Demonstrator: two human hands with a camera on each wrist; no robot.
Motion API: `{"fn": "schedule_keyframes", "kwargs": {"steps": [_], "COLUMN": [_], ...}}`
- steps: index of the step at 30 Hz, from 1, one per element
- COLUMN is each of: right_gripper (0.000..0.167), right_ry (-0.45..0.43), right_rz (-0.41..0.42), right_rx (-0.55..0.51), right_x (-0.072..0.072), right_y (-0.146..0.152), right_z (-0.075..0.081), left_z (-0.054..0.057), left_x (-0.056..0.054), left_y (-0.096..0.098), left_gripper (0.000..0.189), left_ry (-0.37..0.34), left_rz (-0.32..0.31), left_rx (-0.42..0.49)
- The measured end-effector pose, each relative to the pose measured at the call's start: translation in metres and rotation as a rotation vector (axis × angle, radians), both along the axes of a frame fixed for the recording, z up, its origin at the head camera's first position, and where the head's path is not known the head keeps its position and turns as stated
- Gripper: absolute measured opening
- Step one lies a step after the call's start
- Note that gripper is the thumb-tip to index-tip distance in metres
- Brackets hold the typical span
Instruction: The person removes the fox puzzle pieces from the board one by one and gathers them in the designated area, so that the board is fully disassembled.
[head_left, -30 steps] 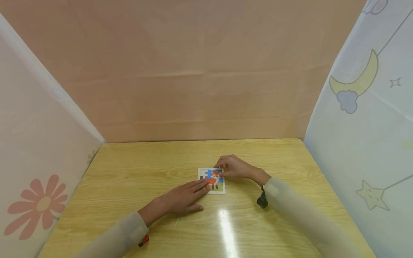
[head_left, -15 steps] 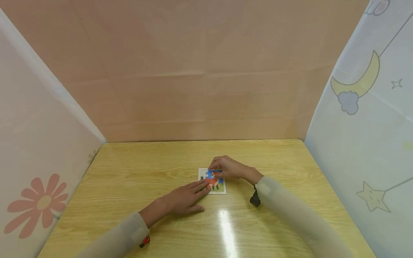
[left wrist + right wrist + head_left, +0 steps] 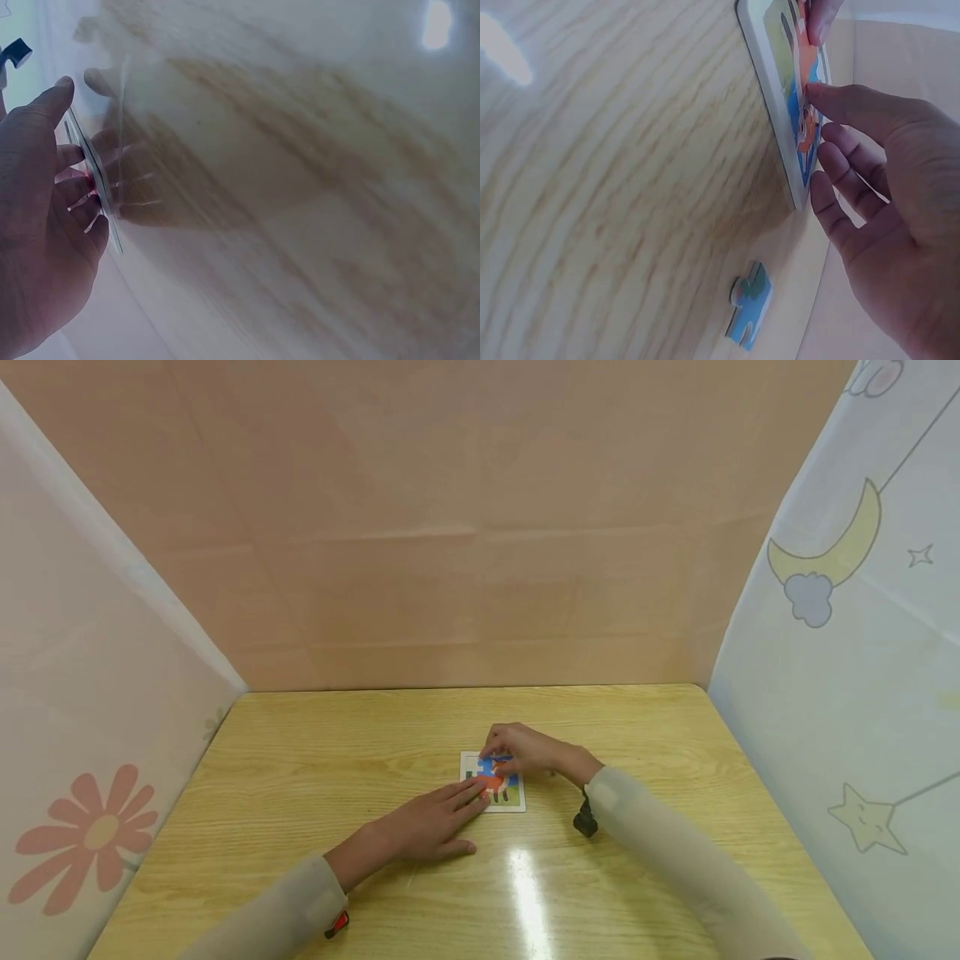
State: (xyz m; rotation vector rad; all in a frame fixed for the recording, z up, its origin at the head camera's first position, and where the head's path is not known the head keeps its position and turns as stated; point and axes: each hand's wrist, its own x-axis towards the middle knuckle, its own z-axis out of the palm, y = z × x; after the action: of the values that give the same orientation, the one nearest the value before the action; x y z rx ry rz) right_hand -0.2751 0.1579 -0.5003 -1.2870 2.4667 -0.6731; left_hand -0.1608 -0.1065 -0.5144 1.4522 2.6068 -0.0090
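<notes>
A small white-framed jigsaw puzzle (image 3: 513, 808) with a fox picture lies on the table; its upper left corner shows pale. My left hand (image 3: 435, 820) lies flat from the left, straight fingertips on the puzzle's lower left and thumb apart. In the left wrist view the fingers of the left hand (image 3: 52, 210) overlap the puzzle board (image 3: 96, 169), seen almost edge-on. Reaching from the right, my right hand (image 3: 525, 750) has bent fingers at the top edge and thumb on the fox, pinching a blue-and-orange puzzle piece (image 3: 807, 124). Its palm hides the puzzle's upper right.
One loose blue-and-green puzzle piece (image 3: 750, 306) lies on the table beside the board, below the right hand in the right wrist view. The wooden table (image 3: 337, 735) ends at a tan back curtain (image 3: 472, 610). Patterned white curtains (image 3: 847, 693) stand at both sides.
My right hand has moved left across the puzzle's top, from its upper right corner to nearer the middle. The left hand has kept its place.
</notes>
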Motion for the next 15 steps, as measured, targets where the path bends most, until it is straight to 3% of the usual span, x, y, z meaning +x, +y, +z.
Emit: {"fn": "schedule_keyframes", "kwargs": {"steps": [15], "right_gripper": [0.029], "right_ry": [-0.055], "right_rz": [0.001], "right_rx": [-0.008], "right_x": [0.0006], "right_y": [-0.0036], "right_z": [-0.0027], "left_z": [0.0012], "left_x": [-0.0038], "left_y": [0.0018], "left_gripper": [0.076], "left_ry": [0.022], "left_rz": [0.006], "left_rx": [-0.011]}}
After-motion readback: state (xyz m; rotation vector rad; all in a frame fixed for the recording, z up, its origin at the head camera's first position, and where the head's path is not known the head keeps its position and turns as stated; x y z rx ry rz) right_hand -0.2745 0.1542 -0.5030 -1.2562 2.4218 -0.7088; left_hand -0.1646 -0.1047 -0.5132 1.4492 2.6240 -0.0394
